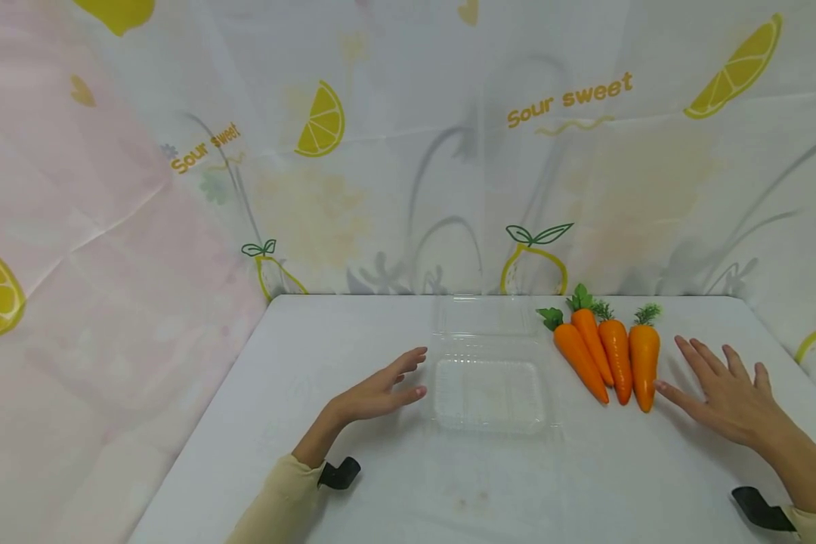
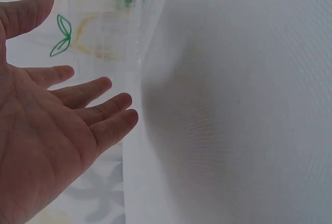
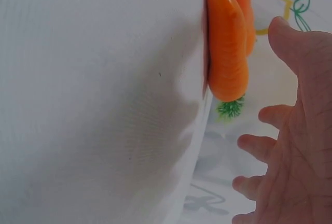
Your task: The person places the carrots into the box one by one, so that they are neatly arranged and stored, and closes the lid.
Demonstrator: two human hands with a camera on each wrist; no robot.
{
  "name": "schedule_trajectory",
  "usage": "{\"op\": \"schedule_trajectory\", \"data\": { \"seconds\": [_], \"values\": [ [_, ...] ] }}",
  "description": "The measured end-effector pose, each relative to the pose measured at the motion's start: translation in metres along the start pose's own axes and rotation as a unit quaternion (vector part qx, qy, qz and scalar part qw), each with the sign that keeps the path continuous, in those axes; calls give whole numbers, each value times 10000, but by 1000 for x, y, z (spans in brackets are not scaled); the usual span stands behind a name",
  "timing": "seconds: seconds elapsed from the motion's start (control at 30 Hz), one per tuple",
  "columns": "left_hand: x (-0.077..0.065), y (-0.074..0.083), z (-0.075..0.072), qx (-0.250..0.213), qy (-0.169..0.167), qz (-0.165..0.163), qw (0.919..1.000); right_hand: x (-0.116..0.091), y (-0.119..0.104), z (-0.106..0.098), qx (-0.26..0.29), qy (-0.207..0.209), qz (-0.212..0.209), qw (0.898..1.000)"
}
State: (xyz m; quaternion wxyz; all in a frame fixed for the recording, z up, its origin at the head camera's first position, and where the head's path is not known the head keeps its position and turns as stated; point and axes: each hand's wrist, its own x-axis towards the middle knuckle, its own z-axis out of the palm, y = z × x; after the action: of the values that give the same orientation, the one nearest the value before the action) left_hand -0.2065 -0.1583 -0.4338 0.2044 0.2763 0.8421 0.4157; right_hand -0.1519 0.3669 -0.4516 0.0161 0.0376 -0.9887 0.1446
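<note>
Left hand and right hand, empty, fingers extended, flank a clear rectangular plastic container, edges indistinct, and 4 tapered orange carrots.

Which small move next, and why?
Probably bring the right grip in around the rightmost carrot: it is spread open beside that carrot, holding nothing. The transparent container already lies open, with the left grip next to it.
</note>
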Motion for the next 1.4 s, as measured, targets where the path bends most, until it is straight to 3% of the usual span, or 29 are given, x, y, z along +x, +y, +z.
{"op": "schedule_trajectory", "data": {
  "seconds": [0.33, 0.8, 1.17, 1.4],
  "values": [
    [3, -3, 3, -107, -176, -11, 9998, 0, -2, 2, 44, 325, -277, 9991],
    [4, -4, 6, 67, -178, -127, 9997, 3, -9, -3, 33, 419, -144, 9990],
    [3, -2, 7, 37, -163, -229, 9996, 13, -12, -8, -35, 959, -313, 9949],
    [4, -2, 7, 14, -169, -252, 9995, 17, -15, -10, 339, 646, -59, 9973]
  ]
}}
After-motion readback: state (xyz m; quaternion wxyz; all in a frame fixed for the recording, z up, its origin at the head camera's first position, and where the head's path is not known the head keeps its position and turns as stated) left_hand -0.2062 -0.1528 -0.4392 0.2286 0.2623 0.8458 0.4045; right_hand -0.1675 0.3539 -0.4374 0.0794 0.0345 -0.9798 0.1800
